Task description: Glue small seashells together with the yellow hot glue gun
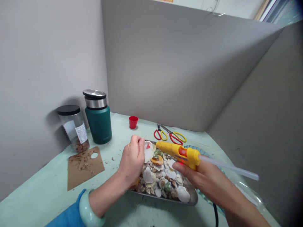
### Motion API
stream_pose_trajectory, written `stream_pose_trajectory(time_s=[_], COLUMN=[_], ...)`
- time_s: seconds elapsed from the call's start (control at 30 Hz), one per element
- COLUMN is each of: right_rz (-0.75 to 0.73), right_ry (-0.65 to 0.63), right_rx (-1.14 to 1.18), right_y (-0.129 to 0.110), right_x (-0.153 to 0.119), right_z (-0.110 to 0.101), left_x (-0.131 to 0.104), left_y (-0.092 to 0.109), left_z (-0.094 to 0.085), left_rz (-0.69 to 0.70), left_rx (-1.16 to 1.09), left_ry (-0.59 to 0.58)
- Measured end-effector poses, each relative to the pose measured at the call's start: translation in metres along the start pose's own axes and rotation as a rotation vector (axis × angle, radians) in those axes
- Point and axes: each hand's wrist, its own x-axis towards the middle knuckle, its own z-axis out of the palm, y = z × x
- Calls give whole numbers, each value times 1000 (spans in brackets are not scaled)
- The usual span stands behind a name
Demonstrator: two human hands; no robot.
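Observation:
My left hand (pixel 133 157) pinches a white scallop-like shell (pixel 149 152) that bears a small red mark. My right hand (pixel 203 176) is wrapped round a yellow hot glue gun (pixel 176 152). Its nozzle points left and comes close to the shell; whether they touch I cannot tell. From the back of the gun sticks a long translucent glue stick (pixel 229 167), and a red light glows on its side. Below both hands lies a metal tray (pixel 193 197) full of assorted seashells (pixel 163 176), white, brown, orange and green.
Two pairs of red-and-yellow scissors (pixel 176 137) lie behind the tray, near a red cup (pixel 133 122). At left stand a green flask (pixel 98 121) and a clear jar (pixel 73 127), with a crumb-strewn cardboard piece (pixel 85 167) before them. A black cord (pixel 215 214) hangs at right. Grey panels enclose the table.

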Motion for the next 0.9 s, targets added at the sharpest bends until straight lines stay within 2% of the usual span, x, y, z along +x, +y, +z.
stream_pose_trajectory(time_s=[0.4,0.67,0.9], right_rz=[-23,-64,-22], right_ry=[-22,-13,-24], right_rx=[-119,-152,-130], right_y=[2,0,-1], right_x=[-2,-2,-2], right_z=[-1,-1,-1], left_x=[2,1,1], left_y=[-4,-3,-4], left_z=[0,1,1], left_rz=[25,35,45], left_rx=[10,54,93], left_ry=[57,50,31])
